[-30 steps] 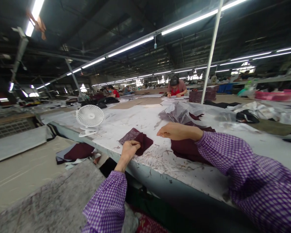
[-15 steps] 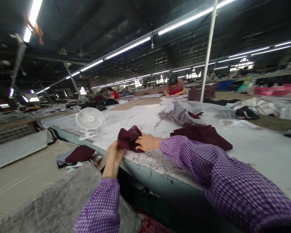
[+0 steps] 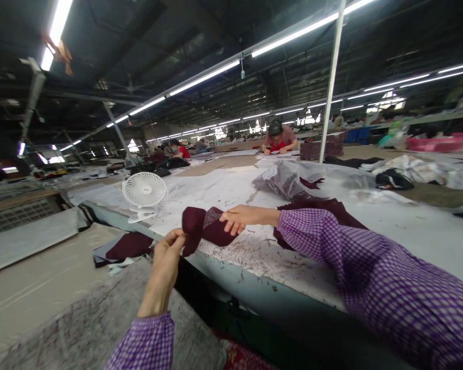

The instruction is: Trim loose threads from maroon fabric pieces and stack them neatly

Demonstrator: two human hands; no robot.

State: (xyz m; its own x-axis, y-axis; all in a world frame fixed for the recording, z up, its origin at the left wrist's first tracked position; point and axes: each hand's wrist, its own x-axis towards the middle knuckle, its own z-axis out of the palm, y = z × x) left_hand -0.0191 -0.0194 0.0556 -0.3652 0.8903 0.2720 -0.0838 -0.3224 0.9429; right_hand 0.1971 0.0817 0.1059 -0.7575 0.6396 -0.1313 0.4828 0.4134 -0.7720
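Between finger and thumb, my left hand (image 3: 167, 257) pinches the edge of a dark maroon fabric piece (image 3: 193, 227), raised just over the front edge of the white table (image 3: 212, 187). Beside it lies a second maroon fabric piece (image 3: 218, 235), with a speckled grey patch along its upper part. My right hand (image 3: 242, 218) hovers at the right end of that second piece, fingers apart and bent downward. Whether its fingertips touch the cloth is hard to see. Under my right forearm rests a stack of maroon fabric (image 3: 324, 206), partly covered by the sleeve.
A white fan (image 3: 144, 190) stands at the table's left edge. Clear plastic sheeting (image 3: 281, 177) lies behind the maroon stack. More maroon and grey cloth (image 3: 129, 245) sits on the lower left surface. Across the table a person (image 3: 280, 137) bends over work near a metal pole (image 3: 332, 82).
My left hand has drawn back left and toward me, carrying a maroon piece away from the other one. The right hand has lifted slightly and shifted right, its fingers loosened.
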